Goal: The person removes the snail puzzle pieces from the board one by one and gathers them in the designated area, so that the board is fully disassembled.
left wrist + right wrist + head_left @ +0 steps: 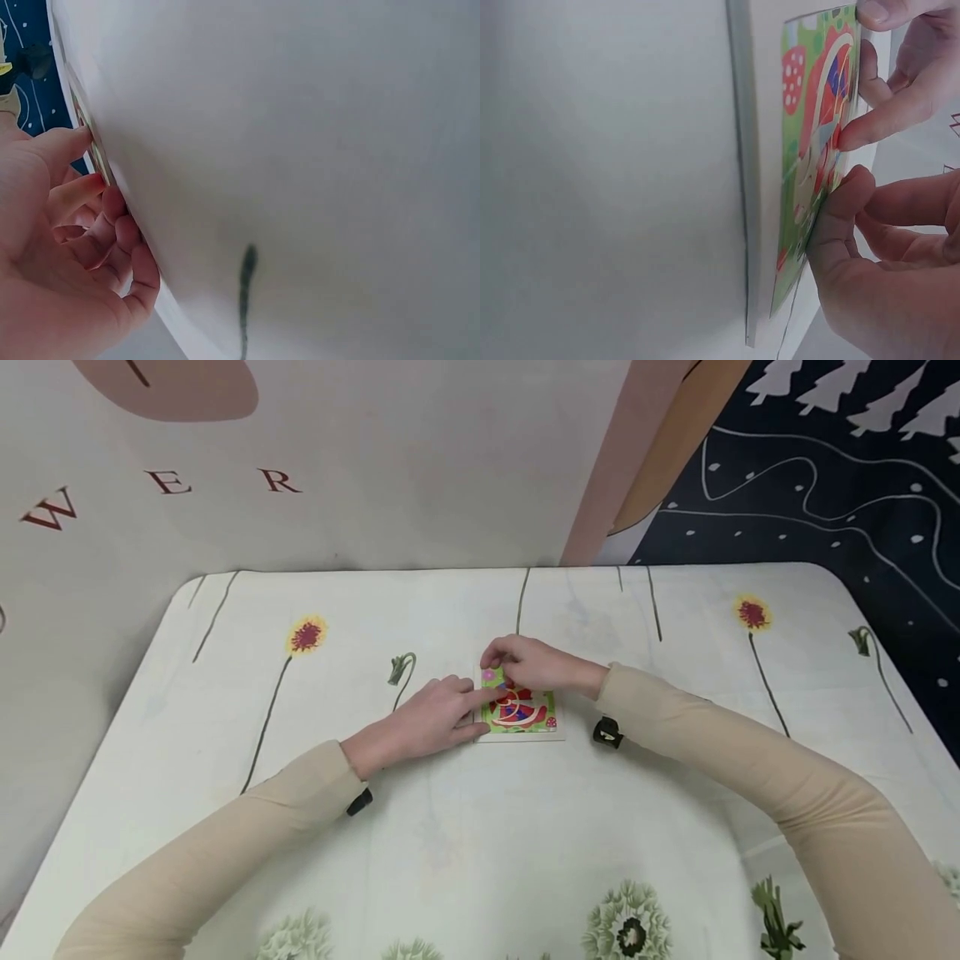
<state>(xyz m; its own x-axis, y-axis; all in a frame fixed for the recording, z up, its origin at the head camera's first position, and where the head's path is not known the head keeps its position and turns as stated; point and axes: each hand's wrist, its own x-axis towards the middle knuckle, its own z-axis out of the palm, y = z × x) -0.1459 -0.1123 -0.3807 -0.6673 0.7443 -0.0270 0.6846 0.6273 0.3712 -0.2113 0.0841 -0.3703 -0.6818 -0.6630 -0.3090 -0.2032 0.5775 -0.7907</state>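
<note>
Green-and-red card (pixel 523 717); left hand (pixel 438 717), finger and thumb apart, seemingly steadies its left side; right hand (pixel 538 663) at its top, grip I can't tell.

Flwr-print tbl (pixel 480 843) w/ pic board (pixel 528 717).

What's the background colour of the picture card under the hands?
Green; the picture card shows best in the right wrist view.

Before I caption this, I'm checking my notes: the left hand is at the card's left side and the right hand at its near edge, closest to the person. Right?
Not quite: the right hand is at the far end of the card, as the head view shows. The left hand is at the card's left side, as you said.
</note>
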